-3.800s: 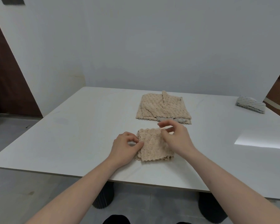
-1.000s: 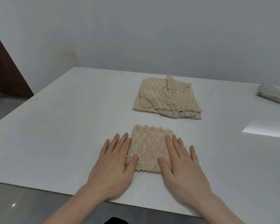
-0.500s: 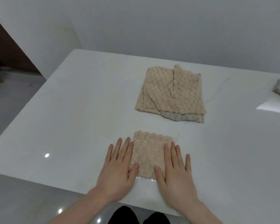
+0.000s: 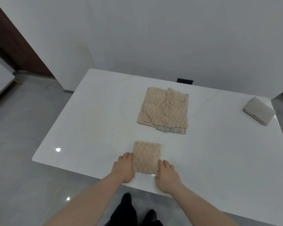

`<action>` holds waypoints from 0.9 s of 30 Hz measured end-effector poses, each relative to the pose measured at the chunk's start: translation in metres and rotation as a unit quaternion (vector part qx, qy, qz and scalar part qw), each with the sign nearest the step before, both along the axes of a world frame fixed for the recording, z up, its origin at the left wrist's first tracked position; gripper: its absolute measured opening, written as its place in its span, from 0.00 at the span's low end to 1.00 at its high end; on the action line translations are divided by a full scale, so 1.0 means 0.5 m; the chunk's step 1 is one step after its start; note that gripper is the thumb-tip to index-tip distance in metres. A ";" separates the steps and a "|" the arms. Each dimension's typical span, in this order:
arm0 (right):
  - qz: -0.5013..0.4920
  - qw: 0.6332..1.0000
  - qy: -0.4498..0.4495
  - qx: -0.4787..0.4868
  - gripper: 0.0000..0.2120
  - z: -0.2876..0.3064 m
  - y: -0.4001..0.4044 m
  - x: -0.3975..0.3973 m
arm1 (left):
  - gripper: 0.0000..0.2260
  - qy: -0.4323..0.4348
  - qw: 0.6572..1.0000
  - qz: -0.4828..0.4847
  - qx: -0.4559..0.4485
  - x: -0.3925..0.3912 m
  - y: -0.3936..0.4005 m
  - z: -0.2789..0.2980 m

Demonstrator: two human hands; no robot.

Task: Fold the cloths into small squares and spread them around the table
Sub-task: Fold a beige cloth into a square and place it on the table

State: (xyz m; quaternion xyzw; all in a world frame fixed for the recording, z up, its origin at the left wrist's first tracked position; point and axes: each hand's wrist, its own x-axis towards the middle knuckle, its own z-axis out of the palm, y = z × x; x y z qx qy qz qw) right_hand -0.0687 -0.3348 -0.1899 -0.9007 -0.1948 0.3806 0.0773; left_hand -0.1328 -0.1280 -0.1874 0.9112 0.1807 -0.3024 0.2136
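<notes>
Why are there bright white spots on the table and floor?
Head view: glare from lights overhead, reflected in the glossy table at its left corner, beside the folded cloth and on the shiny floor; the wide lens bends the table's edges.

1. The left hand (image 4: 124,169) and right hand (image 4: 167,176), busy at the top of the small folded beige cloth (image 4: 146,158) a few seconds ago, now sit lower, one at each side of its near end.
2. Their fingers (image 4: 126,159), spread flat a second ago, are now drawn close together against the cloth's side edges.
3. The cloth's near edge now lies close to the worktop (image 4: 91,131) front edge.
4. The folded grey cloth (image 4: 258,110) at the far right, half cut off half a second ago, is now wholly in view.
</notes>
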 end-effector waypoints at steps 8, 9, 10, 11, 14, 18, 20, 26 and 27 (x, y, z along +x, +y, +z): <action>-0.261 0.958 0.056 0.104 0.24 0.011 0.034 0.009 | 0.32 0.018 0.954 0.242 -0.178 0.033 0.014 -0.019; -0.278 0.953 0.059 0.110 0.24 0.015 0.040 0.013 | 0.31 0.021 0.944 0.265 -0.194 0.036 0.017 -0.023; -0.292 0.947 0.067 0.113 0.25 0.017 0.047 0.018 | 0.30 0.022 0.937 0.282 -0.206 0.038 0.020 -0.028; -0.304 0.943 0.075 0.112 0.26 0.019 0.054 0.026 | 0.29 0.020 0.932 0.293 -0.211 0.041 0.023 -0.036; -0.320 0.936 0.096 0.107 0.27 0.014 0.067 0.049 | 0.23 0.009 0.918 0.324 -0.230 0.051 0.026 -0.051; -0.331 0.929 0.136 0.089 0.10 0.012 0.073 0.069 | 0.09 0.000 0.929 0.296 -0.220 0.066 0.025 -0.044; -0.329 0.928 0.150 0.087 0.09 0.008 0.071 0.070 | 0.07 -0.015 0.936 0.281 -0.213 0.067 0.028 -0.033; -0.357 0.909 0.170 0.134 0.10 0.021 0.070 0.060 | 0.04 -0.063 0.931 0.296 -0.204 0.033 0.044 0.014; -0.354 0.910 0.161 0.147 0.09 0.029 0.076 0.060 | 0.03 -0.070 0.930 0.298 -0.204 0.026 0.047 0.020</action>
